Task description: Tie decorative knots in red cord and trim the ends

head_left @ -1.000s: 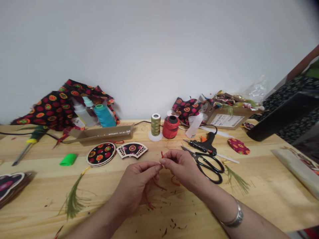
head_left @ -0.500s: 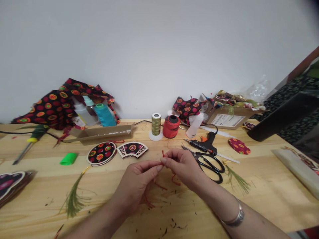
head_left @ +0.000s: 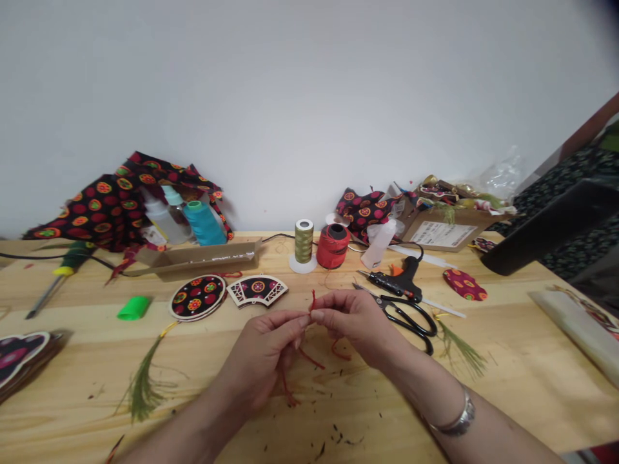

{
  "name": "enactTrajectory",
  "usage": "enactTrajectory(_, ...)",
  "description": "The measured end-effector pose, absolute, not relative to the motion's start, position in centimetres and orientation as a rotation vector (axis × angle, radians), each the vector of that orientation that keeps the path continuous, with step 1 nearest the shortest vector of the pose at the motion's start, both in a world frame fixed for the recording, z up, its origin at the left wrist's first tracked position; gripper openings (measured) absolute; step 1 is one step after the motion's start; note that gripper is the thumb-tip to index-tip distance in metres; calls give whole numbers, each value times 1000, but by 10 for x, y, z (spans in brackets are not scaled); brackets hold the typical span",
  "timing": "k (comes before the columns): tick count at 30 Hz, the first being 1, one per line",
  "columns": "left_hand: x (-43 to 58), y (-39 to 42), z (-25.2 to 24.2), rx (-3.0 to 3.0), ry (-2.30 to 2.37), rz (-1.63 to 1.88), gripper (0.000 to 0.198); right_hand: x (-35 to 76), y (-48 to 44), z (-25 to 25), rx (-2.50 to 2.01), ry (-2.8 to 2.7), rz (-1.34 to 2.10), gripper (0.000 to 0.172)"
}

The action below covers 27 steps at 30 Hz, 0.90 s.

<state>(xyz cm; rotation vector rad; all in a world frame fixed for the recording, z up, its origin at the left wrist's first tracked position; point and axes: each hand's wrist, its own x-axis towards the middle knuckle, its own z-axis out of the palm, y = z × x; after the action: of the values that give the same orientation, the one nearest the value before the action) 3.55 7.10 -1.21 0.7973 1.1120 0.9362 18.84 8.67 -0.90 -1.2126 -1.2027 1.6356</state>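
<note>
From the head camera, one thin, kinked length of red cord [head_left: 312, 300] sits between the person's two hands, above the middle of the wooden tabletop [head_left: 503, 393]. A short end sticks up, and looser strands hang down near the surface. The left hand [head_left: 264, 361] and right hand [head_left: 353, 325] nearly meet, and the fingers [head_left: 302, 321] of each are pinched closed on the cord. A metal bangle [head_left: 452, 415] circles the right wrist.

Just beside the right hand lies one pair of black-handled scissors [head_left: 409, 320], with one hot glue gun [head_left: 394, 283] beyond it. Two wooden ornaments with black patterned fabric lie beyond the left hand: one round [head_left: 196, 298], one fan-shaped [head_left: 256, 290]. Two green feathery tassels rest on the wood, one on each side of the hands: left [head_left: 142, 386], right [head_left: 459, 348].

Farther back stand three thread spools: teal [head_left: 203, 223], olive-gold [head_left: 304, 241] and red [head_left: 333, 246]. There are also three plastic bottles, two by the teal spool, the clearest [head_left: 159, 222], and one [head_left: 378, 243] near a cardboard box [head_left: 447, 232]. One screwdriver [head_left: 68, 270] and one bright green rubber piece [head_left: 133, 308] lie at the left.
</note>
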Motion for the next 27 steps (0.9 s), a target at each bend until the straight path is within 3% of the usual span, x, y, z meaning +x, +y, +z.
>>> enactTrajectory(19,33,70,-7,744,1026,919,16,188,89,-5,-1336,-1527,1200,7)
enactTrajectory(27,33,71,-9,845,1116,924,12,193,87,-7,-1339,-1733,788,10)
